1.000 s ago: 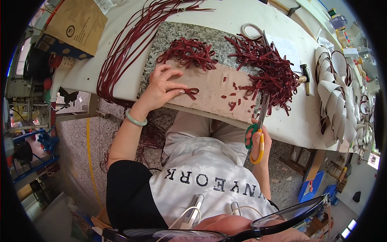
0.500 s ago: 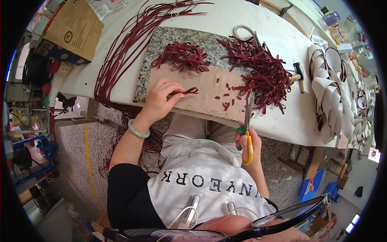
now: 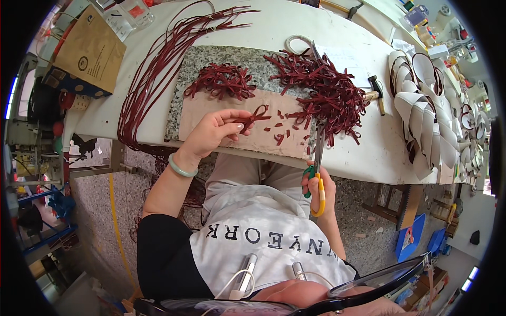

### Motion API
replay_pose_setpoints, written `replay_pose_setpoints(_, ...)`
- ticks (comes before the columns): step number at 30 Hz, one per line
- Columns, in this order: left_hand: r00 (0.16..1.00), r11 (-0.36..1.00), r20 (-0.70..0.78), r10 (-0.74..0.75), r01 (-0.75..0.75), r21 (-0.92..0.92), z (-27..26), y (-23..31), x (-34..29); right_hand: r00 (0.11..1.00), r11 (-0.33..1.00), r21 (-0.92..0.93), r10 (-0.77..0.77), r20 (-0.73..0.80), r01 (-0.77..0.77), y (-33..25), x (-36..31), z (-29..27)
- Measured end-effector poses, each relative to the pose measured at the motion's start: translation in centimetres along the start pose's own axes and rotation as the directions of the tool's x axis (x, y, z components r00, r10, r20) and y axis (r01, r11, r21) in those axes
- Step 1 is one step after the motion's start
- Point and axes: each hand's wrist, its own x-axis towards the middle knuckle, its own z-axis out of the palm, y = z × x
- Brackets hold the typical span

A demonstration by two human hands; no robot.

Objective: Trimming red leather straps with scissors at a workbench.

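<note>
Between the thumb and fingers of my left hand is a small dark red bow, its loop and tails sticking out to the right. Under it lies a tan board with several short red offcuts scattered on it. My right hand is closed around scissors with yellow and green handles, blades pointing away from me toward the board's right edge. A smaller heap of red bows sits at the board's far left, and a bigger heap of red bows at its right.
A bundle of long red cords drapes over the table's near edge at left. The speckled stone slab lies beneath the board. Beyond stand a paper bag, a tape roll, a hammer and white curved straps.
My left hand has lifted slightly and turned, showing the bow's loop more upright, with fingers more spread. The scissors stay in my right hand, nearly in place. The whole view has shifted a little.
</note>
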Motion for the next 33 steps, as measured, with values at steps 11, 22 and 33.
replay_pose_setpoints(11,0.719,0.480,-0.146,0.680,-0.287,0.829,-3.9,2.7,3.7,1.000,1.000,-0.004,0.005,-0.016,-0.005,0.3,0.2,-0.7)
replay_pose_setpoints(22,0.776,-0.301,0.188,0.602,0.002,0.954,-3.0,2.3,10.2,0.996,0.999,0.023,0.051,-0.077,-0.050,1.1,-1.1,-2.0)
replay_pose_setpoints(33,0.757,-0.098,0.454,0.471,-0.467,0.879,0.8,4.0,18.3,0.999,1.000,-0.010,-0.007,-0.046,0.007,0.9,-0.3,-2.3)
